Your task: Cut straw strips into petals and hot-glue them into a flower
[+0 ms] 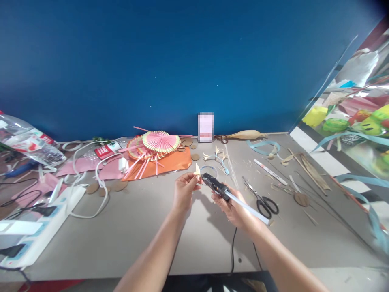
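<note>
My left hand (186,187) pinches a small cream-coloured piece (197,169), which looks like dried husk or petal. In my right hand (234,207) is a black hot glue gun (215,184), its tip close to the cream piece. A long whitish glue stick (247,209) sticks out of the back of the gun. Just beyond my hands lies a thin ring (209,167), partly hidden behind the gun. Behind it are small husk flowers on a blue strip (225,166). Whether the gun's tip touches the cream piece I cannot tell.
Black-handled scissors (267,207) and a white marker (270,172) lie to the right. Pink paper fans (161,142) rest on orange paper (179,161) at the back. Left are a power strip (51,227) with cables and a plastic bottle (30,142). A blue wall (194,61) stands behind.
</note>
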`<control>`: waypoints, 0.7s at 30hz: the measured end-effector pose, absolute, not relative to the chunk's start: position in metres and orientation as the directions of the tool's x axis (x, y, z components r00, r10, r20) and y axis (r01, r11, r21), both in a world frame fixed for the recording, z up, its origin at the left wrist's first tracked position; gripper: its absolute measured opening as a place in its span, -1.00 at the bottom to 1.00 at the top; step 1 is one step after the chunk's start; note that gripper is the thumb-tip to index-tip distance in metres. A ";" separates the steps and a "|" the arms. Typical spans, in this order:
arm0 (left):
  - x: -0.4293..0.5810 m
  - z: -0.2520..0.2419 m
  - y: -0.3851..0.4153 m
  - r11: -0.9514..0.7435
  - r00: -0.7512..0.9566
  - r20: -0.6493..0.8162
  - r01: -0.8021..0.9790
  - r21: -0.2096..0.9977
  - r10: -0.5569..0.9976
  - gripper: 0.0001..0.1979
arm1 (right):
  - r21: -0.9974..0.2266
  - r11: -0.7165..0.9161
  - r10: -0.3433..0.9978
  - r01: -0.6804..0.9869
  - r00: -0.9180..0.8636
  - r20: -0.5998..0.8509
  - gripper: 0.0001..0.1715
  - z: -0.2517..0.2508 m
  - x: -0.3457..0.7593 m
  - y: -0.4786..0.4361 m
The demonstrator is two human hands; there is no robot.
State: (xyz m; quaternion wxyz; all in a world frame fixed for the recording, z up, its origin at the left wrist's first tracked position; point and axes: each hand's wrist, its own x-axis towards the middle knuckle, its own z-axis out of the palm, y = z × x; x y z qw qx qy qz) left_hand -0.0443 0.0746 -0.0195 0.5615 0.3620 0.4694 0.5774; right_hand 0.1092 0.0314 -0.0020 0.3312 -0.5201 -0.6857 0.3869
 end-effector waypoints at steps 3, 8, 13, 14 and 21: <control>-0.044 -0.020 0.074 0.072 -0.100 -0.108 -0.307 0.949 0.989 -0.84 | -0.872 0.163 0.970 0.462 -0.238 0.055 -0.69 -0.002 0.109 0.032; -0.044 -0.020 0.074 0.069 -0.094 -0.101 -0.299 0.952 0.990 -0.82 | -0.872 0.176 0.968 0.458 -0.244 0.067 -0.72 -0.001 0.110 0.031; -0.044 -0.021 0.074 0.053 -0.098 -0.086 -0.306 0.951 0.991 -0.82 | -0.875 0.160 0.969 0.458 -0.242 0.051 -0.71 -0.002 0.111 0.030; -0.044 -0.021 0.074 0.049 -0.092 -0.081 -0.305 0.951 0.993 -0.82 | -0.875 0.155 0.970 0.459 -0.240 0.047 -0.70 -0.002 0.111 0.030; -0.044 -0.020 0.074 0.054 -0.085 -0.084 -0.310 0.949 0.993 -0.83 | -0.859 0.148 0.971 0.490 -0.239 0.031 -0.67 -0.001 0.110 0.030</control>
